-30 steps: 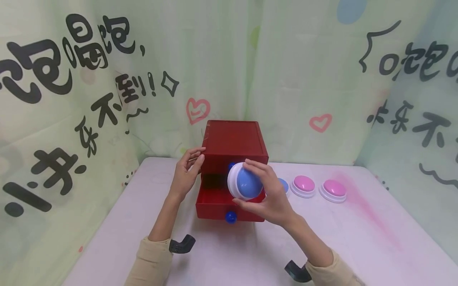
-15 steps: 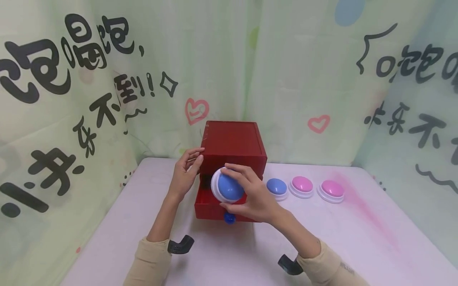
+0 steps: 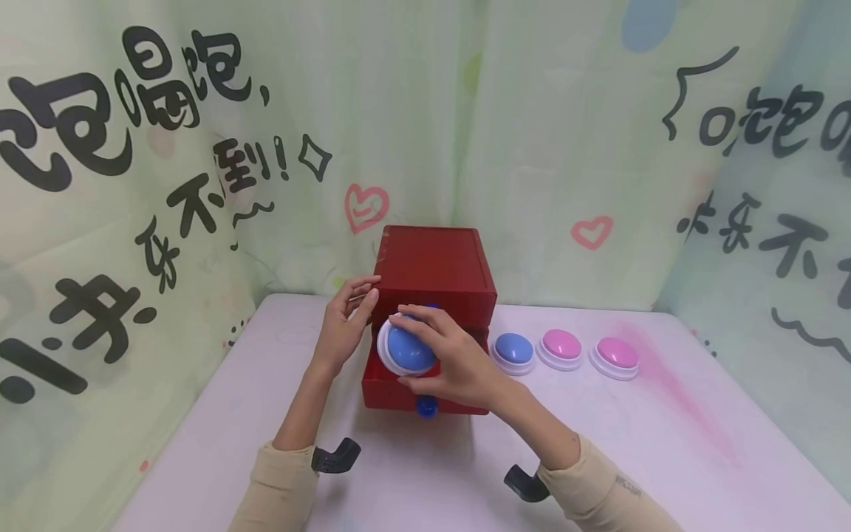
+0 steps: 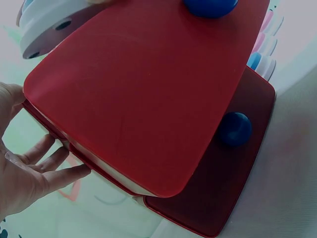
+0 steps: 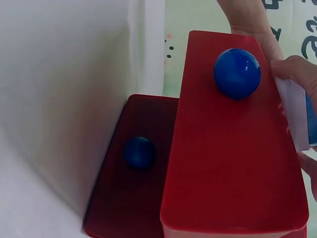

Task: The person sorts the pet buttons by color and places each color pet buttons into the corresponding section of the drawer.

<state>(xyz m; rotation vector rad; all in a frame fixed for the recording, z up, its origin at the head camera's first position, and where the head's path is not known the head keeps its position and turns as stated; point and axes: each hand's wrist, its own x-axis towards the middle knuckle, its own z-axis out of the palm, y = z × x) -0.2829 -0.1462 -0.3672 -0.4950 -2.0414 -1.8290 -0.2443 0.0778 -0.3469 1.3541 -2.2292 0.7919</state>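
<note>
My right hand (image 3: pixel 459 366) grips a blue-domed push button (image 3: pixel 412 350) with a white base, thumb below and fingers over the top. It is tilted above the pulled-out drawer (image 3: pixel 392 395) of a red cabinet (image 3: pixel 435 258). In the left wrist view the white base of the push button (image 4: pixel 54 32) overlaps the far rim of the drawer front (image 4: pixel 133 94). My left hand (image 3: pixel 342 325) is at the cabinet's left side, fingertips at its upper front corner and holding nothing. In the left wrist view, the left hand's fingers (image 4: pixel 62 176) extend alongside the drawer wall.
Right of the cabinet, another blue push button (image 3: pixel 514 349) and two pink push buttons (image 3: pixel 561 344) stand in a row on the white table (image 3: pixel 565 436). Below the pulled-out drawer is a closed one with a blue knob (image 5: pixel 139 152). A printed curtain (image 3: pixel 532 148) hangs behind.
My right hand has carried the push button leftward over the open drawer. This uncovers the other blue push button on the table. My left hand stays at the cabinet's side.
</note>
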